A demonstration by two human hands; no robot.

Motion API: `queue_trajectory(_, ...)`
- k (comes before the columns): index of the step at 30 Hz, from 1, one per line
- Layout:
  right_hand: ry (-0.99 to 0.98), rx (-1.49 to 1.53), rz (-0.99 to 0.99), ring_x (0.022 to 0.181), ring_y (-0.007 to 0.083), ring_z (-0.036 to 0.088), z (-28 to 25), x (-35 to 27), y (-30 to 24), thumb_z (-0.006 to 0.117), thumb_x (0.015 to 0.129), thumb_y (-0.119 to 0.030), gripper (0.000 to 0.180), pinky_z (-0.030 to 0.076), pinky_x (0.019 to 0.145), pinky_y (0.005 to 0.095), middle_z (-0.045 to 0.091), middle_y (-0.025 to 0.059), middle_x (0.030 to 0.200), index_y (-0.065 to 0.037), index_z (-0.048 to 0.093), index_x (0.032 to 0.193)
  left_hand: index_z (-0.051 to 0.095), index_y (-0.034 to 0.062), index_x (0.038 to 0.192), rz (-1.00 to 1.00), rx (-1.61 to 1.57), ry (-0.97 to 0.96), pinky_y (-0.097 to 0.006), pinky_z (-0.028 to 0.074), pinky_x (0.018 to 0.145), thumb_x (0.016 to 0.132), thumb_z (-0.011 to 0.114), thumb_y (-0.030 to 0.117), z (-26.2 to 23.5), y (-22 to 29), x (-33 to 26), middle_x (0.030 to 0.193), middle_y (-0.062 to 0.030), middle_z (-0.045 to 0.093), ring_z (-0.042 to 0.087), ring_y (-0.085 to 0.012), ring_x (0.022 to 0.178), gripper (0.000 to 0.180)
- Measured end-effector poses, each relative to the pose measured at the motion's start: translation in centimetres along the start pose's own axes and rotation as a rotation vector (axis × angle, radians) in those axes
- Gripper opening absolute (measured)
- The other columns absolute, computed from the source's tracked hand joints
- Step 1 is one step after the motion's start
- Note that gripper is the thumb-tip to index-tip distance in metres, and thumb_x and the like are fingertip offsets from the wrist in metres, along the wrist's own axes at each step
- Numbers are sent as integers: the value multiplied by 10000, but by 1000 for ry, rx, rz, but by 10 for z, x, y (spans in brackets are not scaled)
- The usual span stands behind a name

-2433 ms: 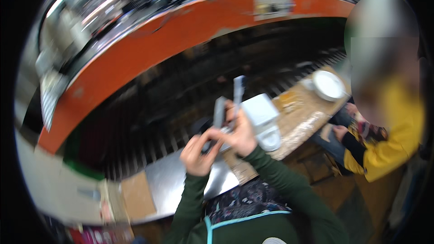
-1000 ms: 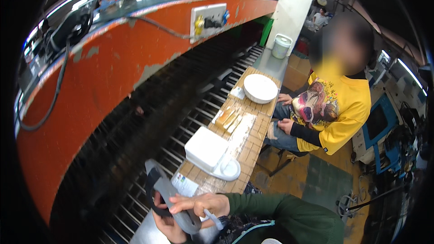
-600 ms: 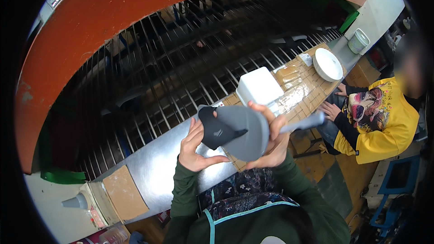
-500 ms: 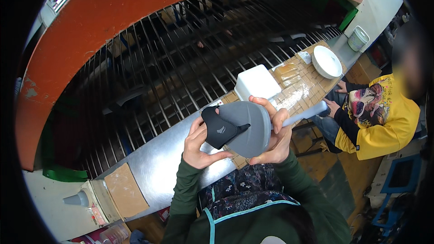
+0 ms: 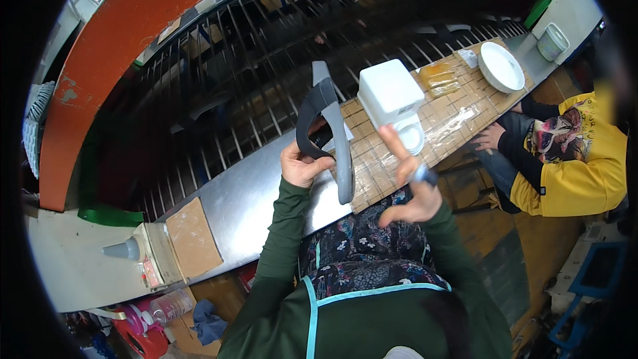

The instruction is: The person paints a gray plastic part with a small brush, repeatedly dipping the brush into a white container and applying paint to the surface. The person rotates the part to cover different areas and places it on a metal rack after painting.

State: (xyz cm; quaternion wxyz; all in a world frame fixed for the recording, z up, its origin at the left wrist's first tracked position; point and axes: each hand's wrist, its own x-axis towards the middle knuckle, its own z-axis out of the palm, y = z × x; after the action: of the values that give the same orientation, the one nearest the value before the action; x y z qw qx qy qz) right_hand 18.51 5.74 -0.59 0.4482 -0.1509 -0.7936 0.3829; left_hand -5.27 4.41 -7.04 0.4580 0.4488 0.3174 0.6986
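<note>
My left hand [image 5: 304, 165] grips a flip-flop with a grey sole [image 5: 341, 153] and a wide black strap [image 5: 308, 116]. The flip-flop is turned on edge above the bench, and the strap side faces left. Apart from it, to the right, is my right hand [image 5: 415, 203], slightly blurred. Its index finger and thumb stretch out, while a tool with a light blue-grey handle [image 5: 423, 173] stays in the hand; the working end cannot be made out. Just beyond the right hand stands a white square container [image 5: 391, 92] with a small round white cup [image 5: 408, 135] on its near side.
A conveyor of metal rollers [image 5: 232, 86] runs behind the bench under an orange hood [image 5: 106, 60]. On the taped cardboard [image 5: 382, 173] are a yellowish block [image 5: 438, 78] and a white bowl [image 5: 501, 68]. A person in a yellow top [image 5: 585, 173] sits at the right.
The right hand has let go of the flip-flop and drawn away to the right. My left hand has turned the flip-flop from facing me onto its edge. The view has shifted slightly.
</note>
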Motion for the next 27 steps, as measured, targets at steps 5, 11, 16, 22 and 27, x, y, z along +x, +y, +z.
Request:
queue_trajectory(5, 266, 166, 222, 1162, 269, 500, -9, -35, 5, 562, 908, -453, 506, 401, 881, 308, 526, 242, 1268, 49, 511, 946, 641, 11, 732, 200, 113, 23, -343, 457, 891, 583, 884, 54, -10, -5, 1, 1021, -83, 640, 582, -199, 1038, 288)
queue_trajectory(11, 349, -138, 468, 663, 73, 417, -10, -62, 14, 453, 994, -256, 306, 367, 629, 221, 549, 7, 803, 13, 596, 970, 644, -11, 866, 208, 148, 84, -359, 425, 958, 612, 878, 97, -10, -6, 5, 1186, -144, 598, 544, -222, 1137, 363)
queue_trajectory(16, 439, -385, 607, 627, 141, 550, -27, -69, 15, 587, 921, -180, 185, 417, 625, 262, 590, 72, 749, 2, 620, 913, 605, -14, 953, 147, 112, 126, -359, 402, 990, 662, 849, 110, -21, -16, 6, 1300, -212, 525, 513, -240, 1187, 400)
queue_trajectory(22, 411, -912, 536, 549, 118, 493, -54, -66, 21, 691, 809, -210, 84, 267, 656, 302, 574, -38, 711, -160, 701, 876, 515, 32, 787, -74, 65, 262, -369, 442, 954, 648, 846, 83, -19, -10, 2, 1252, -250, 548, 558, -248, 1132, 363)
queue_trajectory(27, 277, -1237, 354, 688, 157, 534, -62, -55, 34, 698, 786, -210, 49, 274, 697, 340, 588, -33, 735, -172, 694, 818, 571, 11, 778, -76, 159, 297, -339, 496, 881, 670, 816, 37, -9, 3, 0, 1168, -225, 614, 629, -216, 1011, 269)
